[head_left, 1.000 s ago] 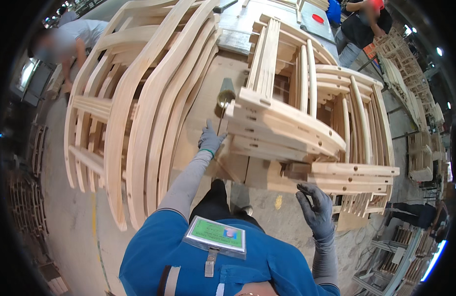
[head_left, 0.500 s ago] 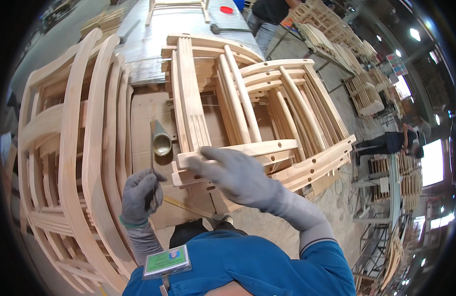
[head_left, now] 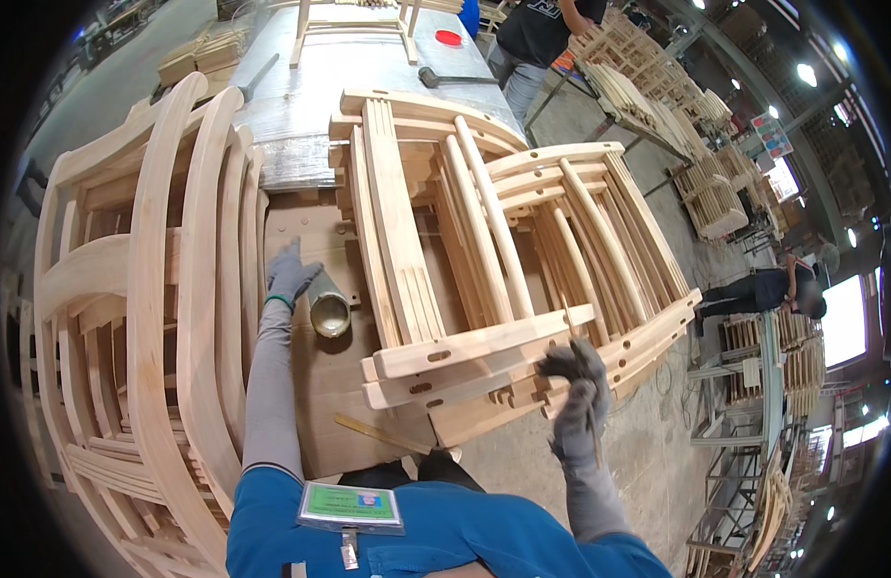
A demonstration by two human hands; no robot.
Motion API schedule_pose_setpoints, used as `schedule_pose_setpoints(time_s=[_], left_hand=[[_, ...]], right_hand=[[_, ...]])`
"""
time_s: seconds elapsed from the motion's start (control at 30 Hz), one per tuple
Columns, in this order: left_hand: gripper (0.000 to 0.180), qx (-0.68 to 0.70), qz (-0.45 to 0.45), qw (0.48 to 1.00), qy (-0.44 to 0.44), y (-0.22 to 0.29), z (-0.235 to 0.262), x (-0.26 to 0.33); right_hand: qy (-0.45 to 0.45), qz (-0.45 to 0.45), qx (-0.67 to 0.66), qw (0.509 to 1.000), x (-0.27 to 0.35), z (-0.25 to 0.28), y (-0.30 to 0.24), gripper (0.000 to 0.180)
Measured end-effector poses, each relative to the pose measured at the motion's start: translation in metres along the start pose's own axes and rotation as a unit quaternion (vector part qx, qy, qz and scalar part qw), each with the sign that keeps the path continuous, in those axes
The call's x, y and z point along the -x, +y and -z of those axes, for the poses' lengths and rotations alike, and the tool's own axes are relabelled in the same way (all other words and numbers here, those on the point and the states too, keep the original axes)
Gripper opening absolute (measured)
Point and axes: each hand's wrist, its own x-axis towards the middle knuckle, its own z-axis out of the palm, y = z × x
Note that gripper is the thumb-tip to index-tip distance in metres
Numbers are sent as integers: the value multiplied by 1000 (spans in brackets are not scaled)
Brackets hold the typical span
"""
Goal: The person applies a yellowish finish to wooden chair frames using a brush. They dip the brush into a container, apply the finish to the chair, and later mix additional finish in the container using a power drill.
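Observation:
My left hand (head_left: 291, 274), in a grey glove, reaches out with fingers apart beside a grey cylindrical container (head_left: 331, 314) with a pale, shiny inside. My right hand (head_left: 578, 380), also gloved, is closed around a thin stick (head_left: 568, 318). One end of the stick points up by the end of a chair frame's near rail (head_left: 489, 341); the other runs down past my wrist. That frame lies on a stack of pale wooden frames with round rungs (head_left: 489, 217). Oval slots show in the near rails.
Curved chair backs (head_left: 151, 289) stand stacked at my left. Brown cardboard (head_left: 305, 405) with a yellow strip (head_left: 378, 433) lies below. Behind is a film-covered table (head_left: 368, 58) with a hammer (head_left: 455, 79) and red lid (head_left: 448, 38). A co-worker (head_left: 534, 39) stands beyond; another person (head_left: 768, 284) is far right.
My left hand has moved up and forward to the container, without the thin stick it held. My right hand has moved right and back, off the rail, and now holds a stick.

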Motion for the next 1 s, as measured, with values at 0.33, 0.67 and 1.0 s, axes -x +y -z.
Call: schedule_pose_setpoints(time_s=[0.33, 0.67, 1.0], left_hand=[[41, 335, 12, 942, -16, 8, -21, 28], [27, 400, 113, 880, 231, -9, -14, 173], [27, 608, 108, 740, 266, 31, 47, 388]], right_hand=[[146, -108, 101, 978, 77, 54, -17, 53], [133, -26, 70, 988, 120, 65, -41, 61], [80, -5, -67, 995, 247, 100, -82, 29]])
